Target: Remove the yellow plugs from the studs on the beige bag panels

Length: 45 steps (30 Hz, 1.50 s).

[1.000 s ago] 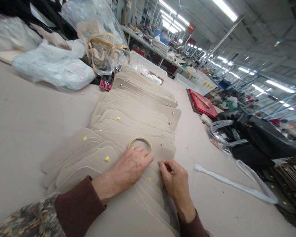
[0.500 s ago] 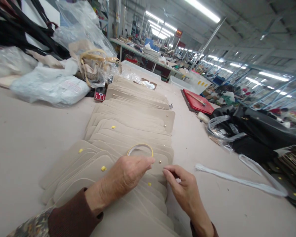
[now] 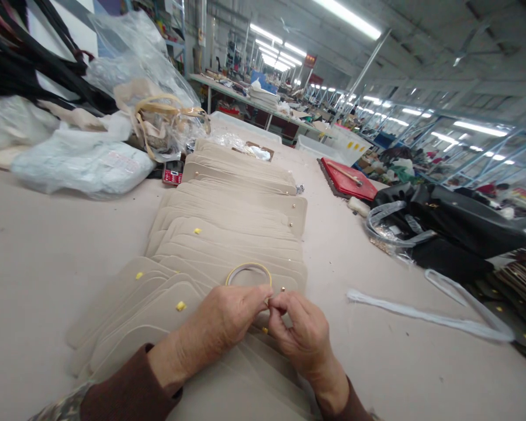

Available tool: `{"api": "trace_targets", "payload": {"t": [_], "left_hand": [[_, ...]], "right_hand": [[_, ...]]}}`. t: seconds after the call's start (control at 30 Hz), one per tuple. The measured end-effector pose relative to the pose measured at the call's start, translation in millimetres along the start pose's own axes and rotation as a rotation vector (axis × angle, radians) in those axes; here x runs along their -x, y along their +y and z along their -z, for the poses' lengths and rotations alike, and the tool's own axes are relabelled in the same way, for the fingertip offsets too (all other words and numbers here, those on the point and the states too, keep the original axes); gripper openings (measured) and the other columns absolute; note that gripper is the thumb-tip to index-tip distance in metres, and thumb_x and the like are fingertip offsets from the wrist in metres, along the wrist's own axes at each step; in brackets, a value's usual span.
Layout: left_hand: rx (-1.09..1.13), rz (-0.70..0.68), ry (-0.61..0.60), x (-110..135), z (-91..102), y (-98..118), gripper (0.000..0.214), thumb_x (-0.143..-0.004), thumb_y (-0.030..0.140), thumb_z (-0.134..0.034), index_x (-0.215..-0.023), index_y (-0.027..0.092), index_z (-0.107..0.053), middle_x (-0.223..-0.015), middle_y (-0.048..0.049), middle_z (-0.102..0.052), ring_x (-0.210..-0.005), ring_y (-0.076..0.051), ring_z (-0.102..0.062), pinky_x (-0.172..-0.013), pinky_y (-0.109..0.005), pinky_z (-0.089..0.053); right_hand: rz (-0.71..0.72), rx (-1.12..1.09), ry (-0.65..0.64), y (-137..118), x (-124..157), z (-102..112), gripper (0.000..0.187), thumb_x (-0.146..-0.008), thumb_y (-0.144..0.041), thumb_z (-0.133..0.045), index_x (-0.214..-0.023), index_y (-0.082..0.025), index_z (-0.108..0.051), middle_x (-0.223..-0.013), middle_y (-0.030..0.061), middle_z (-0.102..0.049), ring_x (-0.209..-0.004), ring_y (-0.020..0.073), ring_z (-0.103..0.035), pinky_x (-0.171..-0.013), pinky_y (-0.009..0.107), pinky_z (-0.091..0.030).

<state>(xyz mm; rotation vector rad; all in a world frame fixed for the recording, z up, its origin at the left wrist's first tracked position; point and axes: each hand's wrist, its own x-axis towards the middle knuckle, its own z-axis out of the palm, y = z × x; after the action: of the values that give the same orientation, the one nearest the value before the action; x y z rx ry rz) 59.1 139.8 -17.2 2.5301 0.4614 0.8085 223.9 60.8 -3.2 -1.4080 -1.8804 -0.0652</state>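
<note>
Over beige panels point(image 3: 228, 211), the left hand point(image 3: 221, 321) grips a tape roll point(image 3: 248, 266); the right hand point(image 3: 302, 332), nearby, pinches something unclear.

- Table point(image 3: 377, 365), one, pale top
- Beige panels point(image 3: 228, 213), overlapping, long row
- Plastic-wrapped bundle point(image 3: 81, 166), whitish
- Keypad device point(image 3: 172, 177), red
- Slab point(image 3: 343, 183), red
- Bag point(image 3: 469, 231), black
- Strip point(image 3: 403, 309), white, bent back
</note>
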Motion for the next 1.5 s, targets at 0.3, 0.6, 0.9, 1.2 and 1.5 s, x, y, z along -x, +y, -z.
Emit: {"api": "trace_targets", "payload": {"t": [0.3,0.6,0.9,1.2,1.5], "left_hand": [[-0.121,-0.087,0.094,-3,1.9,8,0.026,-0.098,0.014,-0.035,-0.079,0.019,-0.051,-0.064,0.0014,-0.051,-0.056,-0.014,-0.047,-0.052,-0.026,-0.036],[-0.205,-0.007,0.193,-3,-3.4,3,0.016,-0.097,0.013,-0.041,-0.089,0.018,-0.053,-0.072,-0.0002,-0.056,-0.067,-0.016,-0.052,-0.063,-0.028,-0.041],[-0.367,0.3,-0.066,-12,-0.2,-4,0.01,-0.092,0.011,-0.05,-0.09,0.018,-0.057,-0.089,-0.004,-0.061,-0.087,-0.023,-0.053,-0.078,-0.038,-0.047],[-0.338,0.302,-0.082,-13,-1.1,-6,0.01,-0.093,0.012,-0.051,-0.093,0.018,-0.058,-0.093,-0.0048,-0.06,-0.092,-0.024,-0.052,-0.083,-0.04,-0.048],[-0.333,0.302,-0.038,-11,-4.4,-10,0.011,-0.092,0.01,-0.052,-0.096,0.017,-0.058,-0.1,-0.0057,-0.061,-0.097,-0.025,-0.051,-0.087,-0.041,-0.047]], "right_hand": [[-0.58,-0.367,0.055,-14,5,-5,0.013,-0.08,-0.021,-0.059,-0.069,-0.018,-0.065,-0.054,-0.0013,-0.063,-0.045,0.0115,-0.056,-0.045,0.02,-0.044],[-1.019,-0.643,0.079,24,5,2,0.032,-0.07,-0.045,-0.075,-0.075,-0.014,-0.069,-0.054,0.0006,-0.064,-0.045,0.0139,-0.06,-0.046,0.025,-0.053],[-0.876,-0.318,-0.07,29,8,-1,0.029,-0.081,-0.042,-0.062,-0.078,-0.015,-0.071,-0.056,0.0007,-0.064,-0.051,0.0149,-0.059,-0.051,0.025,-0.049],[-0.681,0.007,-0.103,29,0,-6,0.017,-0.084,-0.033,-0.056,-0.086,-0.019,-0.066,-0.059,-0.0001,-0.066,-0.053,0.0169,-0.063,-0.055,0.025,-0.047],[-0.792,-0.231,-0.055,29,26,-3,0.025,-0.088,-0.042,-0.056,-0.087,-0.019,-0.066,-0.063,0.0015,-0.067,-0.054,0.0161,-0.064,-0.052,0.024,-0.051]]}}
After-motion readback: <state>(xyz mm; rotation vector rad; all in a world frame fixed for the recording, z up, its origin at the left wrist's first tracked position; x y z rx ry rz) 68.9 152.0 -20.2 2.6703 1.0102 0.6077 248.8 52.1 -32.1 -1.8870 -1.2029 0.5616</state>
